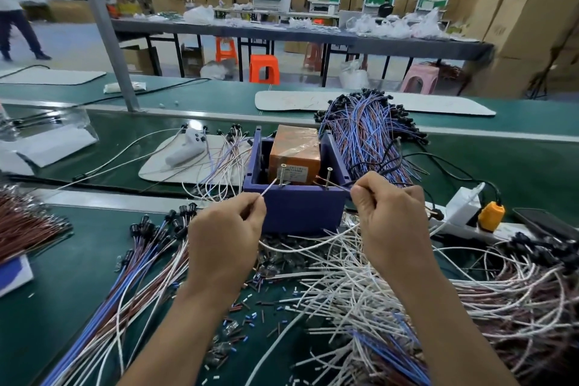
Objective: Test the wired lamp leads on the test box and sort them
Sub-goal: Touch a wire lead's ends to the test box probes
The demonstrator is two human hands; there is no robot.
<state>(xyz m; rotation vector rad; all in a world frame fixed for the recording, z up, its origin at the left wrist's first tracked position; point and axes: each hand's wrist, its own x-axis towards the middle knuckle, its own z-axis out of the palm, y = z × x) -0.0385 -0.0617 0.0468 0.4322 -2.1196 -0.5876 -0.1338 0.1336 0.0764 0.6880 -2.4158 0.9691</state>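
Left hand (226, 229) pinches a white braided lead end (268, 190); right hand (391, 216) pinches a thin brownish wire end (336, 186). Both ends are at the screw posts (282, 175) of the purple plastic test box (297, 208), 12 o'clock. Judged midway: bundled leads (131, 273) lie at 7 o'clock, and a tangled white lead pile (360, 294) at 4 o'clock is outstanding.

left hand (226, 230): thumb-forefinger pinch | right hand (391, 222): fingers curled, pinching

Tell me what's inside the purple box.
An orange block wrapped in clear film stands inside the purple box, a pale label on its near face. Two screws stick up at the front wall. That wall hides the block's base and the box floor.
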